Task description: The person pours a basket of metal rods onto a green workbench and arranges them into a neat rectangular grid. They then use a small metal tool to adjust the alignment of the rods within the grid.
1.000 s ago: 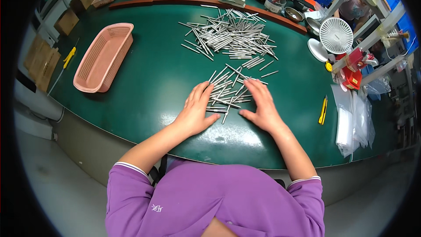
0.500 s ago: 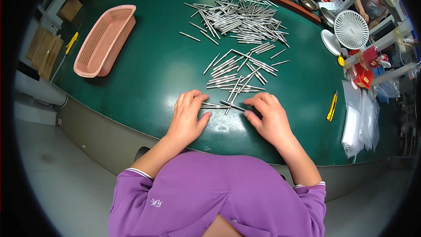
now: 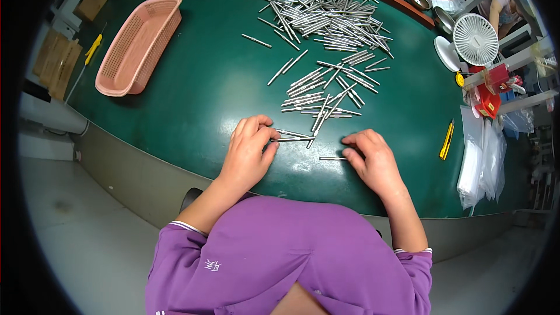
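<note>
My left hand (image 3: pixel 249 147) has its fingers curled, with a slim silver metal rod (image 3: pixel 294 139) pinched at its fingertips and pointing right. A second rod (image 3: pixel 291 132) lies just beyond it, its left end by my fingers. My right hand (image 3: pixel 374 160) is bent over the table, and a short length of metal rod (image 3: pixel 332 158) sticks out leftward from beside the thumb; its other end is hidden under the hand. Ahead of both hands lie several loose rods (image 3: pixel 306 100), some crossing. Farther back is a large heap of the same rods (image 3: pixel 332 14).
A pink perforated basket (image 3: pixel 105 86) stands on the green table (image 3: pixel 204 81) at the left, by a yellow-handled screwdriver (image 3: pixel 93 49). On the right are a yellow cutter knife (image 3: pixel 447 140), clear plastic bags (image 3: pixel 471 163) and a white fan (image 3: pixel 475 39). A wooden strip (image 3: pixel 402 6) edges the far side.
My right hand has moved right and slightly nearer, its rod drawn away from the rods by my left hand. The left hand stays almost in place; the view has shifted slightly.
</note>
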`<move>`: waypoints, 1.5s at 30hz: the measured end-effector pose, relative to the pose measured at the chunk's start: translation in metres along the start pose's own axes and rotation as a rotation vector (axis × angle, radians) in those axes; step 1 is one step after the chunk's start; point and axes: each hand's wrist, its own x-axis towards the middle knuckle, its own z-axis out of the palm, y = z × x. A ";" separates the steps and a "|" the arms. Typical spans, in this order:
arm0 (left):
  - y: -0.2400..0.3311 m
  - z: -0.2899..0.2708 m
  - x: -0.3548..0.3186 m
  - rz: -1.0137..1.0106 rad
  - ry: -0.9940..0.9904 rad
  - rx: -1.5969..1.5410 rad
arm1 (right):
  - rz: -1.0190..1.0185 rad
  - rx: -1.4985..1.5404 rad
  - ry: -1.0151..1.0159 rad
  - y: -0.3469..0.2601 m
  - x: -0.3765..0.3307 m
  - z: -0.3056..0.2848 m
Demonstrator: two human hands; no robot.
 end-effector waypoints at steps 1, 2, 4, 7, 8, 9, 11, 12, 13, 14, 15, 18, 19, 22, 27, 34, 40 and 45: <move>0.000 -0.001 0.000 -0.006 -0.003 0.005 | -0.030 0.024 -0.031 -0.008 0.000 -0.001; 0.001 -0.003 -0.001 -0.011 -0.005 0.009 | -0.060 0.048 -0.062 -0.015 -0.001 -0.004; 0.001 -0.004 -0.002 -0.012 -0.008 0.019 | -0.083 0.003 -0.093 -0.021 -0.007 -0.008; -0.001 -0.005 -0.005 -0.006 -0.010 0.028 | -0.041 0.015 -0.110 -0.014 -0.016 -0.004; -0.001 -0.006 -0.005 -0.009 -0.013 0.026 | -0.014 0.032 -0.111 -0.010 -0.018 -0.002; -0.001 -0.006 -0.005 -0.012 -0.015 0.025 | -0.005 0.033 -0.087 -0.009 -0.018 0.001; 0.003 -0.006 -0.004 -0.049 0.006 0.016 | 0.009 0.037 -0.042 -0.009 -0.015 0.006; 0.003 -0.006 -0.003 -0.067 0.017 0.012 | -0.002 0.032 -0.019 -0.010 -0.013 0.008; 0.002 -0.007 -0.003 -0.082 0.027 0.009 | -0.015 0.027 0.006 -0.011 -0.011 0.009; 0.000 -0.006 -0.003 -0.097 0.038 0.006 | -0.027 0.022 0.030 -0.012 -0.008 0.011; -0.003 -0.006 -0.004 -0.111 0.049 0.003 | -0.027 0.007 0.047 -0.012 -0.006 0.013; -0.009 -0.008 -0.004 -0.100 0.046 0.062 | -0.038 -0.034 0.079 -0.011 0.001 0.014; -0.009 -0.007 -0.004 -0.092 0.053 0.056 | -0.047 -0.042 0.077 -0.011 0.003 0.014; -0.005 -0.006 -0.002 -0.071 0.061 0.047 | -0.051 -0.064 0.065 -0.009 0.009 0.013; -0.005 -0.004 -0.001 -0.067 0.052 0.051 | 0.002 -0.054 0.090 -0.006 0.008 0.012; -0.004 -0.001 0.005 -0.058 0.035 0.059 | 0.046 -0.021 0.067 -0.005 0.004 0.009; 0.000 -0.005 0.006 -0.083 0.010 0.040 | 0.085 -0.012 0.039 -0.004 0.005 0.005; -0.003 -0.009 0.003 -0.060 -0.029 0.050 | -0.007 -0.014 0.015 -0.001 0.010 0.003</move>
